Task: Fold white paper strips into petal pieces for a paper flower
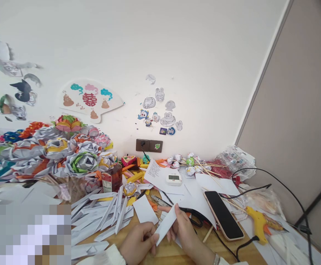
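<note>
A narrow folded strip of white paper (166, 225) slants between my two hands above the wooden table. My left hand (139, 239) pinches its lower end between thumb and fingers. At the upper end, my right hand (186, 232) grips the strip with the thumb on top; its index finger reaches out behind the paper. Just beyond the left hand lies a flat white paper sheet (146, 209). A heap of folded white paper strips (107, 208) spreads to the left of my hands. Dark scissors handles (196, 217) lie partly hidden behind the right hand.
A phone (223, 215) and a yellow glue gun (256, 222) with black cables lie right. A white timer (174, 178) rests on papers behind. Paper flowers (58, 147) crowd the left back, beside a red-labelled bottle (112, 176). Sticks with paper buds (190, 162) lie near the wall.
</note>
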A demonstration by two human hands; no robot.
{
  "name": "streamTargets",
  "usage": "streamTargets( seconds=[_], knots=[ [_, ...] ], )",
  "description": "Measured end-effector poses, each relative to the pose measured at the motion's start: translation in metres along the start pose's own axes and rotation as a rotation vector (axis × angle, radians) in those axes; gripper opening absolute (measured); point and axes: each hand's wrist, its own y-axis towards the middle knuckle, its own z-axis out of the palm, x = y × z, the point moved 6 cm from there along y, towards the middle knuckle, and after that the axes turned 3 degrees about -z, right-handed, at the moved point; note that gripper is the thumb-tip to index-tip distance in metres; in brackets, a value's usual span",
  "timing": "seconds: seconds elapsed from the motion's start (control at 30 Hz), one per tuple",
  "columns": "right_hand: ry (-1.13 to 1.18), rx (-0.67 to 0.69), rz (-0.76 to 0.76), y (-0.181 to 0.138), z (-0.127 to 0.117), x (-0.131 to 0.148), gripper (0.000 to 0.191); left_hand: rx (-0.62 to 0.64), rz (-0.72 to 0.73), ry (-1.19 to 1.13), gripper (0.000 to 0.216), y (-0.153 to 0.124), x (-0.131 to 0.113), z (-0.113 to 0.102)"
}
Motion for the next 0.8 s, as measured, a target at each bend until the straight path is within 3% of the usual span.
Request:
streamTargets(
  seconds=[0.1,0.27,0.53,0.8],
  knots=[
    [-0.054,-0.001,-0.011,0.0,0.0,0.002,0.056,-0.018,-0.002,-0.038,0.039,0.001,0.001,-0.002],
    [-0.208,0.245,0.028,-0.005,0.015,-0.006,0.049,0.006,0.005,-0.142,0.045,0.0,-0.007,-0.002],
    [-0.241,0.277,0.038,-0.009,0.016,-0.016,0.045,-0.012,-0.047,-0.192,0.049,0.001,-0.003,-0.003],
    [-0.258,0.31,0.018,-0.012,0.02,-0.016,0.041,0.061,-0.049,-0.3,0.043,0.005,0.009,0.001]
  ],
)
